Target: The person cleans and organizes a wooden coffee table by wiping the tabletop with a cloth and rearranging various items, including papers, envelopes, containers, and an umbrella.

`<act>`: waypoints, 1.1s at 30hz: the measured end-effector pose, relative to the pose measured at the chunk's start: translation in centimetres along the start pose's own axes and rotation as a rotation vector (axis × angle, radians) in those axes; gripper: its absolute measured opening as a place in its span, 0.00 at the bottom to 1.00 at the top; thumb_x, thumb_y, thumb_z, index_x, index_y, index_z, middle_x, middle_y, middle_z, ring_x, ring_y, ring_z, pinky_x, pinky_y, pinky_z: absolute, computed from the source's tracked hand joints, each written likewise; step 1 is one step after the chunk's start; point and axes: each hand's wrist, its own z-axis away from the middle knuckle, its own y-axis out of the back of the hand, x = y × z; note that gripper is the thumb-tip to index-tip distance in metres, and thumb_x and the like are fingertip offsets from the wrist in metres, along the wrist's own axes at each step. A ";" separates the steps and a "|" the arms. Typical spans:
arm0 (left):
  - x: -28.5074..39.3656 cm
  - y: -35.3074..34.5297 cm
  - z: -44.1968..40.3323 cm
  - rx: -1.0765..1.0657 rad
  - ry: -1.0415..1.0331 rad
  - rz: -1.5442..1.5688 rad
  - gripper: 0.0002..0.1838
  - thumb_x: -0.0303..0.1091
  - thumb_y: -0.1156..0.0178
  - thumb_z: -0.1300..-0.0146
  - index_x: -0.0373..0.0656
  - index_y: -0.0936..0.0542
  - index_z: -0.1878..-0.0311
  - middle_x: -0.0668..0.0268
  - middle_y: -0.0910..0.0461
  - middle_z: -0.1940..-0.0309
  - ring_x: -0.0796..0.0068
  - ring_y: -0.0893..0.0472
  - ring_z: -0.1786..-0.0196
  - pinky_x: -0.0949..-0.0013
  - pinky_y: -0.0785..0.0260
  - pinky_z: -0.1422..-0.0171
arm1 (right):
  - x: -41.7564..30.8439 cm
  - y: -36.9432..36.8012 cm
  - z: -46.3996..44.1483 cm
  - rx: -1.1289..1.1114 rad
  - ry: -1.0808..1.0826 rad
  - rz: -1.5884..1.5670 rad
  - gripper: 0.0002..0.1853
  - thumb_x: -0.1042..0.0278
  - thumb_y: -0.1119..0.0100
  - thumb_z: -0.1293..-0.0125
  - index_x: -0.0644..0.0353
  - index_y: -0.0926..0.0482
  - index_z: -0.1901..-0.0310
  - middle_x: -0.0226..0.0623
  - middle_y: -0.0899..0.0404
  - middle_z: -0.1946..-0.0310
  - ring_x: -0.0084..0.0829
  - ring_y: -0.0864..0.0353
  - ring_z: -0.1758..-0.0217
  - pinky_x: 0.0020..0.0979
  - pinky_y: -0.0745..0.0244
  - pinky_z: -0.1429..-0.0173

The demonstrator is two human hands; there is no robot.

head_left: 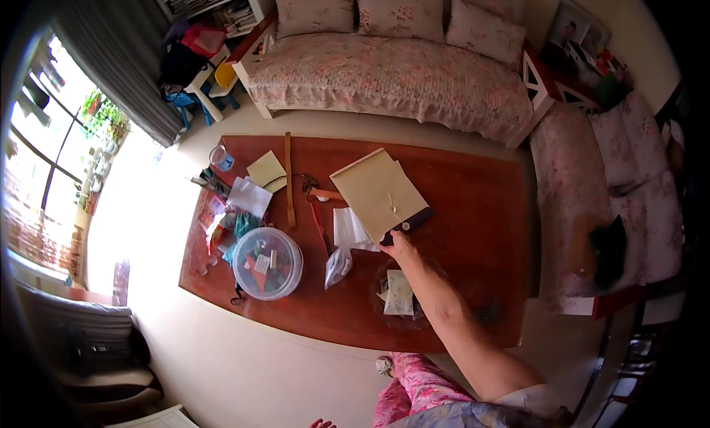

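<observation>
Blue-grey patterned cloth and pink floral trousers mark our place at the near side of a reddish-brown counter, where our right hand reaches across to a tan folder. Our fingers are closed on the near corner of the folder, beside its dark edge strip, a button and a loose-looking string; whether the string is fastened, we cannot tell. Nor can we tell if the folder rests on the counter or is tipped up from it. Our left hand shows only a few fingertips at the near edge of the view, too little to say whether it is wide, narrow or holding anything.

By our reading, the work is at an early or middle point: a hold on the folder is done, but nothing of its contents is plainly laid out, and much around it lies loose. White sheets and a plastic bag lie just left of it, a pale packet sits nearer us, and a round tub, its lid apparently on, stands to the left, all apart from our fingers.
</observation>
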 end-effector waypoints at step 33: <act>24.3 -17.2 -7.5 -0.773 -0.575 -0.560 0.26 0.46 0.46 0.35 0.39 0.33 0.39 0.58 0.25 0.49 0.68 0.24 0.50 0.68 0.34 0.47 | -4.4 12.9 66.9 -0.984 0.895 1.433 0.18 0.62 0.44 0.36 0.70 0.29 0.75 0.50 0.31 0.85 0.45 0.30 0.82 0.38 0.38 0.75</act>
